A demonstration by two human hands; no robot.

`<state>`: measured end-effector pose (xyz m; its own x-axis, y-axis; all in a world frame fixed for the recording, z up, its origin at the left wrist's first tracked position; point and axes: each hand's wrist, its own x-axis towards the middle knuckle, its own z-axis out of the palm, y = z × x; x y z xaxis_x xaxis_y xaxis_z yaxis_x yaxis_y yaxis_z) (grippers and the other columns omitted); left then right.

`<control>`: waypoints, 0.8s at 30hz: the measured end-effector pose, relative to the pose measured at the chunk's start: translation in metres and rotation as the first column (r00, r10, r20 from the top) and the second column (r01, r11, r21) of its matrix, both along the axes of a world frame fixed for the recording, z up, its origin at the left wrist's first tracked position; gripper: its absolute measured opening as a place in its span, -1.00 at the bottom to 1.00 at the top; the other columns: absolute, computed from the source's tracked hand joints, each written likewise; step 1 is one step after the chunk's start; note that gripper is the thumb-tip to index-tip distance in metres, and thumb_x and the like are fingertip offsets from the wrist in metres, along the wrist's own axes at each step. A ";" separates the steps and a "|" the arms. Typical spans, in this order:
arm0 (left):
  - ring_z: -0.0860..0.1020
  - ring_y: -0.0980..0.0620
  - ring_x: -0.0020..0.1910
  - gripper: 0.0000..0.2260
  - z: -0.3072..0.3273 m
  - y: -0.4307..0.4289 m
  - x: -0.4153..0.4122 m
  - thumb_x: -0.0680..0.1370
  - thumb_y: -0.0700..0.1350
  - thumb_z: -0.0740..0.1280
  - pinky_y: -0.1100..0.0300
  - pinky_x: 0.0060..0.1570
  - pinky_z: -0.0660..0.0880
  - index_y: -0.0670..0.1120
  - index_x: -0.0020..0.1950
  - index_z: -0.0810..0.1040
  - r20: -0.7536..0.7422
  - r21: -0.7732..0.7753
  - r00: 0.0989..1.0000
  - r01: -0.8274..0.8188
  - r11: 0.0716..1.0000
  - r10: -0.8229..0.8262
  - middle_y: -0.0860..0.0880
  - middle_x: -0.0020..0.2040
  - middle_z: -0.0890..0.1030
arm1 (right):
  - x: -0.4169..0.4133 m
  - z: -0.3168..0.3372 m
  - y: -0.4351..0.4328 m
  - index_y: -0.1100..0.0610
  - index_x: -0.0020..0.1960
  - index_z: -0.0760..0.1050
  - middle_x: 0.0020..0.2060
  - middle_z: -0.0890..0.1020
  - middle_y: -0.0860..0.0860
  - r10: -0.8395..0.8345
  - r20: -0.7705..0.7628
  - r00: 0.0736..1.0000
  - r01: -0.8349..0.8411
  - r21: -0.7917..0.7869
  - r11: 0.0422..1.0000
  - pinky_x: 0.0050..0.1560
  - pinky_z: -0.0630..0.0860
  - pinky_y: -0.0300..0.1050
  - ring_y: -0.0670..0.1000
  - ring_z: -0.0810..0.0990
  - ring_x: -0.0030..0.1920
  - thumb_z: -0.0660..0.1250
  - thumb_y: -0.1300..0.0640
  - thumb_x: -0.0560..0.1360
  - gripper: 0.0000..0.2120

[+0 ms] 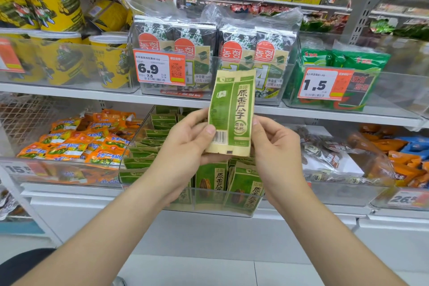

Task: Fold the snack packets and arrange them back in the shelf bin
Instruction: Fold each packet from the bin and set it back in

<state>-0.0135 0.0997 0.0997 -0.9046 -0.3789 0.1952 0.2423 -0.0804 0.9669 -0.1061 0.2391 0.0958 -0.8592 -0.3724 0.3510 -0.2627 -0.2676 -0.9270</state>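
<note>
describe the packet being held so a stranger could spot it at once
Find the lower shelf and its middle clear bin of green packets. Just above it the left hand and right hand pinch one packet upright. It is the only one out of the bin, folded narrow, barcode showing.

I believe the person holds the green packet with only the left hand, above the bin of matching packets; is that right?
No: the head view shows the left hand and right hand both holding the green packet above that bin.
</note>
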 end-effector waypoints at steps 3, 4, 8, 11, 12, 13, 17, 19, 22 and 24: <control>0.75 -0.24 0.09 -0.82 0.003 0.001 0.002 0.73 -0.24 0.27 -0.08 -0.02 0.72 -0.11 0.32 0.39 0.002 0.197 1.000 -0.004 0.980 0.003 -0.21 0.16 0.74 | -0.002 0.003 0.001 0.13 0.11 0.72 -0.05 0.79 0.07 0.002 -0.037 0.999 -0.003 -0.014 1.000 -0.04 0.70 -0.02 0.04 0.76 -0.08 0.27 0.19 0.73 -0.77; 0.75 -0.25 0.06 -0.87 0.003 0.001 0.002 0.73 -0.23 0.27 -0.08 -0.04 0.73 -0.11 0.24 0.38 0.012 0.189 1.000 -0.023 0.982 0.021 -0.22 0.13 0.75 | -0.001 0.003 0.002 0.12 0.13 0.72 -0.05 0.79 0.06 0.010 -0.069 0.998 -0.011 -0.003 1.000 -0.05 0.69 -0.05 0.02 0.75 -0.08 0.28 0.18 0.73 -0.77; 0.76 -0.01 -0.05 -0.86 -0.003 0.002 0.001 0.74 -0.13 0.28 -0.05 -0.01 0.70 -0.14 0.22 0.36 0.018 -0.167 0.989 -0.144 0.975 0.149 -0.05 0.04 0.77 | 0.003 -0.002 0.001 0.04 0.19 0.71 -0.06 0.79 -0.02 -0.003 -0.228 0.974 0.022 0.082 0.996 -0.01 0.71 0.04 0.04 0.76 -0.08 0.35 0.25 0.69 -0.79; 0.70 0.03 -0.04 -0.56 -0.006 0.005 0.002 0.59 0.20 0.44 -0.13 0.12 0.66 0.02 0.27 0.34 0.047 -0.319 0.989 -0.118 0.940 0.140 0.15 0.10 0.72 | 0.005 -0.004 0.001 0.00 0.24 0.70 -0.08 0.78 -0.04 0.045 -0.289 0.956 0.000 0.156 0.988 -0.02 0.71 0.04 0.05 0.76 -0.10 0.39 0.33 0.63 -0.69; 0.69 -0.03 0.02 -0.47 -0.005 0.004 0.003 0.50 0.29 0.46 -0.18 0.15 0.65 0.07 0.27 0.33 0.072 -0.350 0.988 -0.105 0.931 0.139 0.19 0.14 0.70 | 0.006 -0.004 0.001 0.00 0.25 0.69 -0.07 0.78 -0.04 0.076 -0.279 0.957 -0.030 0.164 0.986 -0.01 0.72 0.02 0.05 0.76 -0.09 0.39 0.36 0.62 -0.66; 0.70 -0.05 0.07 -0.43 -0.005 0.002 0.004 0.43 0.32 0.47 -0.19 0.17 0.64 0.11 0.28 0.33 0.098 -0.376 0.985 -0.096 0.922 0.143 0.22 0.18 0.68 | 0.005 -0.003 0.002 0.00 0.26 0.68 -0.06 0.78 -0.03 0.098 -0.269 0.958 -0.054 0.165 0.985 0.01 0.72 0.01 0.05 0.76 -0.07 0.39 0.39 0.61 -0.64; 0.72 -0.05 0.13 -0.55 -0.005 -0.004 0.004 0.57 0.00 0.51 -0.17 0.12 0.69 0.04 0.35 0.36 0.131 -0.298 0.989 -0.020 0.954 0.062 0.14 0.27 0.65 | 0.002 -0.002 0.004 0.03 0.25 0.68 -0.09 0.78 0.02 0.118 -0.251 0.961 -0.084 0.142 0.986 0.06 0.70 -0.02 0.04 0.76 -0.08 0.37 0.45 0.60 -0.61; 0.71 -0.14 0.17 -0.67 -0.003 -0.004 0.004 0.66 -0.20 0.39 -0.15 0.10 0.70 -0.05 0.38 0.38 0.137 -0.195 0.990 0.019 0.981 0.008 -0.04 0.22 0.69 | 0.001 -0.001 0.004 0.04 0.25 0.68 -0.10 0.78 0.08 0.116 -0.235 0.965 -0.090 0.119 0.989 0.05 0.70 0.02 0.14 0.76 -0.07 0.37 0.45 0.60 -0.61; 0.69 -0.23 0.20 -0.72 -0.003 -0.008 0.004 0.70 -0.25 0.31 -0.15 0.10 0.70 -0.11 0.39 0.39 0.134 -0.143 0.990 0.054 0.988 -0.035 -0.20 0.19 0.70 | 0.003 0.001 0.005 0.05 0.22 0.69 -0.10 0.78 0.12 0.157 -0.144 0.977 -0.150 0.056 0.987 -0.06 0.67 -0.15 0.05 0.75 -0.09 0.35 0.45 0.61 -0.63; 0.68 -0.27 0.22 -0.73 -0.004 -0.010 0.004 0.70 -0.26 0.32 -0.14 0.11 0.69 -0.12 0.38 0.40 0.133 -0.104 0.989 0.076 0.992 -0.062 -0.24 0.19 0.69 | 0.006 0.004 0.005 0.04 0.20 0.68 -0.13 0.78 0.08 0.182 -0.109 0.977 -0.180 0.025 0.983 -0.10 0.64 -0.23 -0.05 0.73 -0.12 0.33 0.47 0.62 -0.62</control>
